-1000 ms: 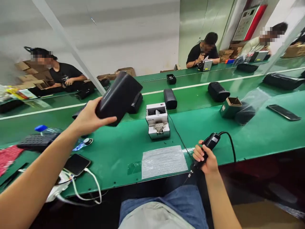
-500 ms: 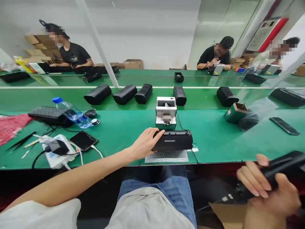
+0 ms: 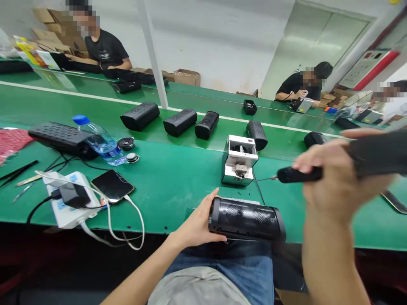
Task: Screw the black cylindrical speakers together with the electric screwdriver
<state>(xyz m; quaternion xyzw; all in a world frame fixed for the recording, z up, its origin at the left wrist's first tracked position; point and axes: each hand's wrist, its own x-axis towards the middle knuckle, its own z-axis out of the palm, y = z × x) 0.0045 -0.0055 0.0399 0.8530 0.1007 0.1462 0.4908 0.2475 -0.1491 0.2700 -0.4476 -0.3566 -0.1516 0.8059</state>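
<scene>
My left hand grips the left end of a black cylindrical speaker, thumb and fingers spread around it. The speaker lies on its side at the table's front edge, its glossy perforated face up. Raised at the right, my right hand is closed around a black electric screwdriver, its thin metal bit pointing left. A dark grey flat-sided piece also shows at this hand; blur hides whether it is separate. Behind the speaker stands a white screw feeder, to the left of the bit.
On the left are a power strip with white cables, a phone, a water bottle and a black speaker housing. Several more housings stand along the green table's back. Co-workers sit across.
My right hand has risen from low right to above the table with the screwdriver. The speaker has turned from its lettered side to its perforated face and come nearer me, my left hand on its end.
</scene>
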